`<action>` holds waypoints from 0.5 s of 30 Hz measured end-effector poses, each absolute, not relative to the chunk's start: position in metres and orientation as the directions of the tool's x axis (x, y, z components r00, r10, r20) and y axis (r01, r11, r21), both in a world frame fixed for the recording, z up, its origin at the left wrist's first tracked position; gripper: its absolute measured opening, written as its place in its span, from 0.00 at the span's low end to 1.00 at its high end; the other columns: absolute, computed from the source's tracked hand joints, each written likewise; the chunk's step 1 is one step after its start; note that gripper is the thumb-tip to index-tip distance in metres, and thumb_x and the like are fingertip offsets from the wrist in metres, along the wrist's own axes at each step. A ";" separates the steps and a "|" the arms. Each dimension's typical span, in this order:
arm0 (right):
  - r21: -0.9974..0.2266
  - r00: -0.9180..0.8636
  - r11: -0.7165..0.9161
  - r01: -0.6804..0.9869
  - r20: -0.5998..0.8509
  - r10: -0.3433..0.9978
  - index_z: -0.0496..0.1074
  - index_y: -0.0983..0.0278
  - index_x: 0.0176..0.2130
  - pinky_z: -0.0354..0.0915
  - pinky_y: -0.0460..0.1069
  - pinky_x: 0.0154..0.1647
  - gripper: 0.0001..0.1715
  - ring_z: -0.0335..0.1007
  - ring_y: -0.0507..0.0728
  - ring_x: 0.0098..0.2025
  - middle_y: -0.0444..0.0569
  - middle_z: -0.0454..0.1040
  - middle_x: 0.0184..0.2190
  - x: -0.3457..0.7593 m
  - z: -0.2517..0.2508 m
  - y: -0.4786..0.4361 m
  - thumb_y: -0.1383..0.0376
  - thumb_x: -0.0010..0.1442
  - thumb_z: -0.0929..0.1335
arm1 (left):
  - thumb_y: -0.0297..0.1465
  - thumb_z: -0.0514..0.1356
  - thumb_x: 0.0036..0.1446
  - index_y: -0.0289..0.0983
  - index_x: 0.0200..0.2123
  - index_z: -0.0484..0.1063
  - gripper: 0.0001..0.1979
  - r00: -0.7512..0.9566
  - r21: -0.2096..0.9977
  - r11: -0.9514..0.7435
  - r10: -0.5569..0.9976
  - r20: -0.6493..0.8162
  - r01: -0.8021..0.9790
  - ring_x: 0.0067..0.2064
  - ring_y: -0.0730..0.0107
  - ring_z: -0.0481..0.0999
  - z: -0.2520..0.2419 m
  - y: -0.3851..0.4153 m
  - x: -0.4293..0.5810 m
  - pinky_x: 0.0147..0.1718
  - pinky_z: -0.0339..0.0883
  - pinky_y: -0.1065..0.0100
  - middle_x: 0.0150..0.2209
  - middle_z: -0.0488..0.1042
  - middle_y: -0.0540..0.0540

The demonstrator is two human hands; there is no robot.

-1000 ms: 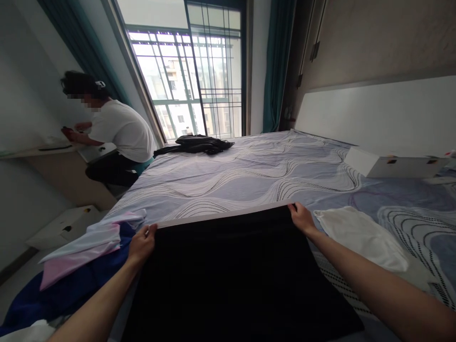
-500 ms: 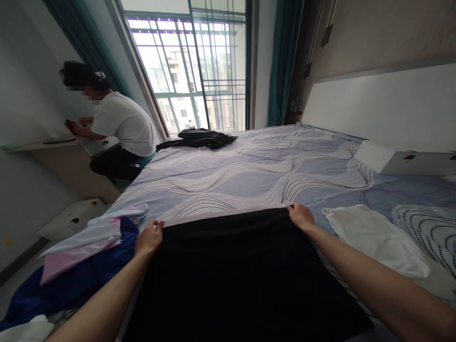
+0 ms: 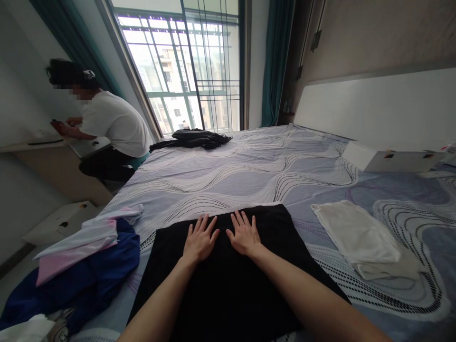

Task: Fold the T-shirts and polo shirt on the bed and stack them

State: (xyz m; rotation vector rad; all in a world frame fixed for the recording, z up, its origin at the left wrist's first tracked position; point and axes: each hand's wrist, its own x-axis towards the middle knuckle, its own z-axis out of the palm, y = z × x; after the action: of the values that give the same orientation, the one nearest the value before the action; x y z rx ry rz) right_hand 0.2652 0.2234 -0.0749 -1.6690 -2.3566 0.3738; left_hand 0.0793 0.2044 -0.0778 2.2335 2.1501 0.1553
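A black piece of fabric [image 3: 228,289], its garment type unclear, lies spread flat on the patterned bedsheet [image 3: 249,183]. Near its far edge my left hand [image 3: 201,240] rests palm down, fingers spread. Just to the right, my right hand [image 3: 245,233] presses flat on the same fabric, its fingers also apart. Neither hand grips anything. My forearms cover parts of the cloth, and its near end runs out of view.
Folded white cloth [image 3: 356,232] lies on the right. At left are a pink and white garment [image 3: 81,244] and blue clothing [image 3: 92,280]. Black clothing [image 3: 194,138] sits at the far edge, a white box [image 3: 395,160] by the headboard. A person [image 3: 114,123] sits at a desk.
Both hands have let go of the fabric's far corners and moved inward onto its top, fingers now spread. The fabric's far edge now lies on the bed. The view has shifted slightly right.
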 end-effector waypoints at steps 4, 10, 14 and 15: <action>-0.272 -0.241 0.232 0.934 0.001 0.970 0.46 0.63 0.73 0.27 0.65 0.72 0.41 0.31 0.62 0.75 0.48 0.39 0.74 0.320 -0.075 0.240 0.46 0.70 0.54 | 0.49 0.42 0.68 0.49 0.71 0.48 0.31 -0.089 0.077 0.086 0.996 0.030 0.993 0.74 0.53 0.43 -0.075 0.196 0.038 0.68 0.43 0.44 0.74 0.45 0.46; -0.214 -0.047 0.028 0.976 -0.086 0.995 0.44 0.52 0.73 0.31 0.73 0.68 0.38 0.29 0.67 0.75 0.45 0.37 0.75 0.372 -0.067 0.252 0.47 0.70 0.55 | 0.48 0.43 0.67 0.46 0.72 0.48 0.33 -0.250 0.048 0.250 0.968 0.003 0.967 0.73 0.47 0.47 -0.068 0.181 0.001 0.65 0.48 0.41 0.73 0.48 0.41; -0.196 0.099 -0.132 0.972 -0.172 0.980 0.48 0.51 0.72 0.28 0.80 0.63 0.35 0.26 0.76 0.74 0.50 0.35 0.75 0.339 -0.041 0.252 0.52 0.70 0.56 | 0.44 0.45 0.67 0.39 0.69 0.58 0.31 -0.343 -0.002 0.345 0.935 0.089 0.939 0.71 0.28 0.45 -0.053 0.184 0.033 0.59 0.47 0.26 0.72 0.51 0.36; -0.210 0.023 -0.044 0.977 -0.101 0.995 0.48 0.53 0.72 0.26 0.78 0.64 0.35 0.25 0.75 0.74 0.51 0.35 0.75 0.322 -0.037 0.249 0.53 0.70 0.56 | 0.42 0.45 0.67 0.37 0.69 0.59 0.30 -0.266 -0.001 0.269 0.954 0.136 0.963 0.71 0.28 0.44 -0.052 0.186 0.048 0.60 0.48 0.27 0.72 0.51 0.36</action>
State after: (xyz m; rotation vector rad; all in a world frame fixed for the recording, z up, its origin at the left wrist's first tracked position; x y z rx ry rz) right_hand 0.3219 0.2486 -0.0375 -2.1870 -2.1137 0.3369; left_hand 0.0481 0.1857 -0.0519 1.9639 2.5874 0.1327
